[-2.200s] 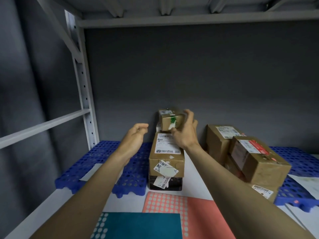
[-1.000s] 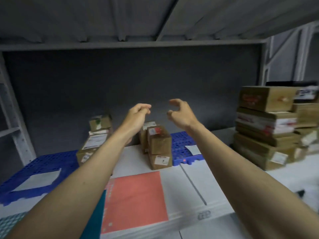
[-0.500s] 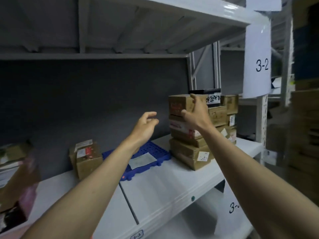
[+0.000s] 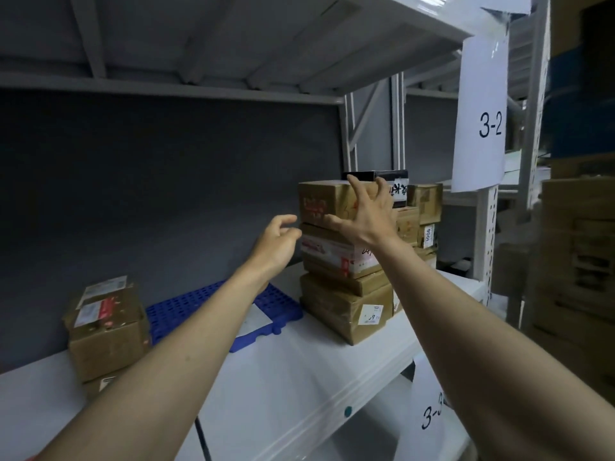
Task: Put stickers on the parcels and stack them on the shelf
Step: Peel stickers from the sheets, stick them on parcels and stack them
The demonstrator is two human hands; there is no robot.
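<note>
The scene is dim and bluish under the upper shelf [image 4: 233, 44], whose grey back wall [image 4: 149, 194] falls into flat shadow, while brighter light comes from the right and glares off the white shelf board [image 4: 299, 377] and the paper sign [image 4: 482, 111] reading 3-2. Wide-angle distortion bends the shelf post [image 4: 486, 244] and stretches both forearms at the lower edge. The cartons [image 4: 579, 261] at far right are soft and smeared, and fine print on labels is unreadable.

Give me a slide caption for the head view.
Right hand reaches the top box of a parcel stack; left hand open beside it.
</note>
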